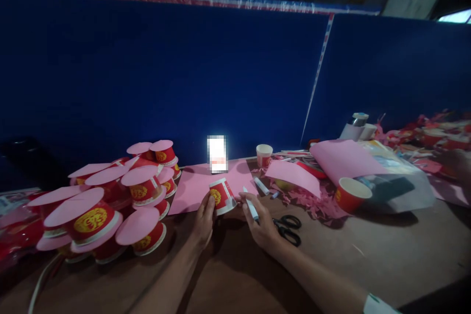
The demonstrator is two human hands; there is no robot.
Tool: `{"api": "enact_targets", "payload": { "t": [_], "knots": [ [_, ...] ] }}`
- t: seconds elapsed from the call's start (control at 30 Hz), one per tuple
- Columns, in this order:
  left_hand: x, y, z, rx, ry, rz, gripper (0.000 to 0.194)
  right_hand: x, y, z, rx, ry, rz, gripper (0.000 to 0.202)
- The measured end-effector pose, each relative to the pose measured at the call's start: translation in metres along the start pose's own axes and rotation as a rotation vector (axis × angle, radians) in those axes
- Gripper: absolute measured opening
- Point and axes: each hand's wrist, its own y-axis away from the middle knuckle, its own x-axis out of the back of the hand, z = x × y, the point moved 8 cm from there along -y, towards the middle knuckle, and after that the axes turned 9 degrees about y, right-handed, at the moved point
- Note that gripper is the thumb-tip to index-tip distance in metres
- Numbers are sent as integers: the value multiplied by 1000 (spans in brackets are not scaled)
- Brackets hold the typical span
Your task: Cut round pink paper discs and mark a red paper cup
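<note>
My left hand (205, 218) is closed around the side of a red paper cup (222, 197), which is tilted, wide rim down, with a gold emblem and a white strip showing. Just right of the cup, my right hand (263, 223) grips a white pen-like tube (252, 210), its narrow tip pointing up and away. The fingertips of that hand are close to the cup; I cannot tell whether they touch it. Behind both hands, a large pink paper sheet (191, 191) lies on the table. Black-handled scissors (290, 229) lie beside my right wrist.
Several red cups topped with pink paper discs (142, 225) are stacked at left. A lit, blurred-out screen (217, 154) stands at the back. Another white tube (261, 185), an upright cup (264, 156), pink scraps (312, 201) and a red cup (351, 195) are at right, before a blue partition (165, 73).
</note>
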Motion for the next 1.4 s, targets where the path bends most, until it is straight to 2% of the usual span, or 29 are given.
{"api": "enact_targets", "payload": {
  "t": [0.17,0.27,0.37,0.47,0.7,0.97,1.4],
  "knots": [
    [0,-1,2,-40,-86,-32,44,-1,-1,-2,8,-15,-30,31],
    [-2,-1,2,-33,-81,-45,42,8,-1,0,-11,-9,31,34],
    [-3,0,2,-41,-99,-33,44,20,-1,-6,40,22,100,31],
    [-5,1,-1,-3,-110,-44,46,25,1,-12,86,49,116,27],
    [-4,1,0,-61,-247,-51,43,20,2,-21,142,67,66,26],
    [-14,4,5,-88,-263,-107,39,21,1,-18,123,76,74,26],
    [-15,4,3,-89,-272,-115,38,19,1,-17,122,53,68,25]
  ]
}}
